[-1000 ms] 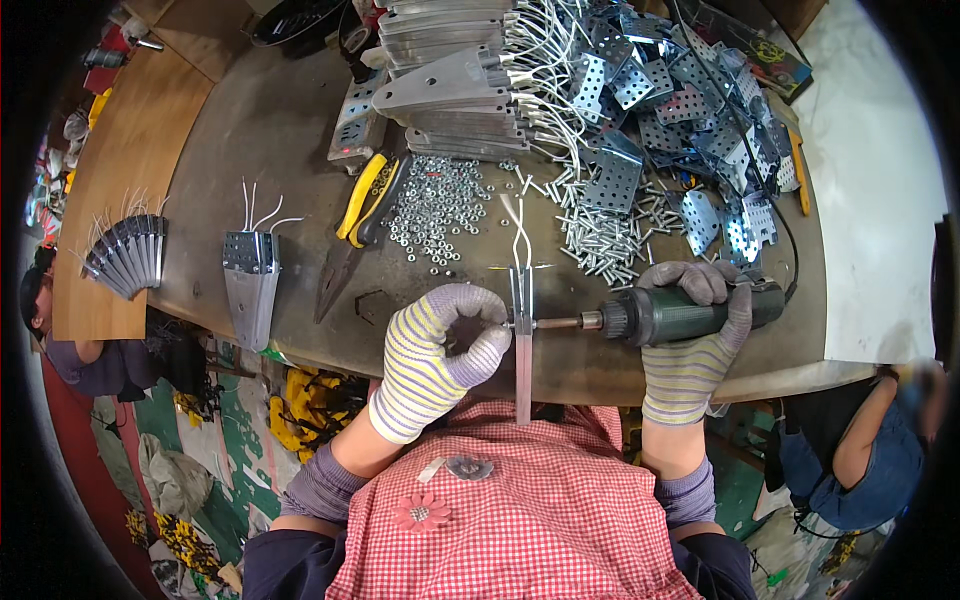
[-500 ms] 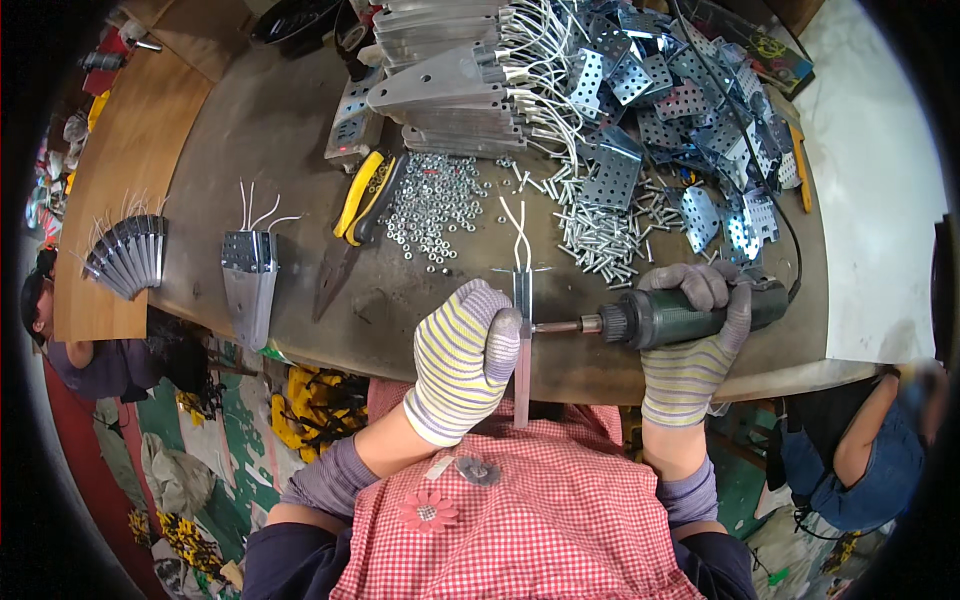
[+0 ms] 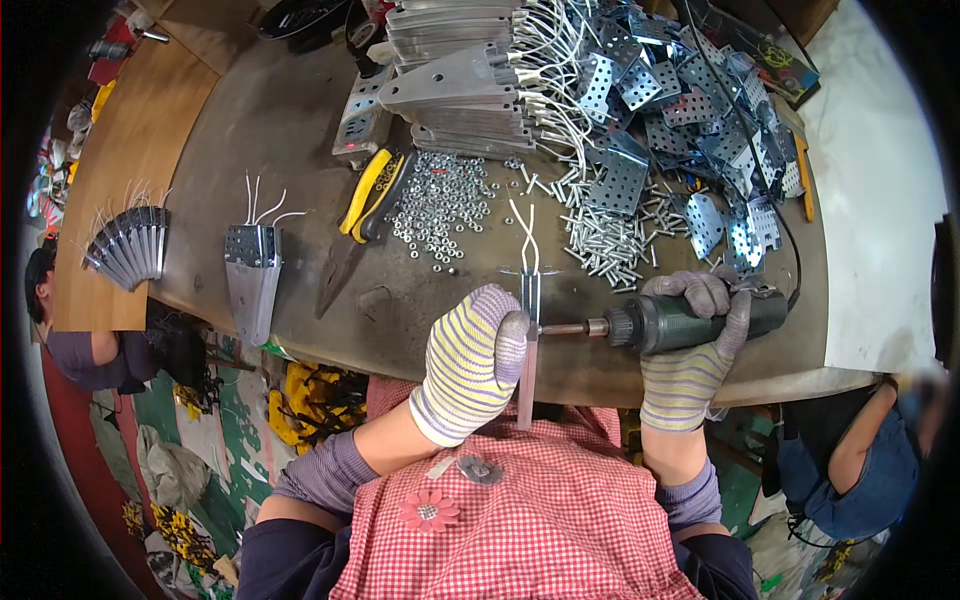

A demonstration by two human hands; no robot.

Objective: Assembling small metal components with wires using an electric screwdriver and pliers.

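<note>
My left hand (image 3: 473, 360), in a striped knit glove, is closed on a flat metal plate assembly (image 3: 526, 385) held on edge at the table's front, two white wires rising from its top. My right hand (image 3: 697, 345), gloved alike, wraps round a dark green electric screwdriver (image 3: 665, 322) lying level. The screwdriver's bit (image 3: 572, 328) points left and meets the assembly's side beside my left thumb. Beyond my hands lie a heap of small nuts (image 3: 440, 205) and a pile of screws (image 3: 610, 245). My left fingertips behind the assembly are hidden.
Perforated metal brackets (image 3: 690, 110) are heaped at the far right. Grey wired plates (image 3: 450, 85) stand stacked at the back. Yellow-black pliers (image 3: 362, 205), a power strip (image 3: 361, 118) and a wired assembly (image 3: 253, 285) lie to the left. The screwdriver's cord (image 3: 745, 130) crosses the brackets. People sit at both sides.
My view has shifted slightly, moving the table's contents a little to the right in the picture. Both hands keep their grips, with the bit still against the assembly.
</note>
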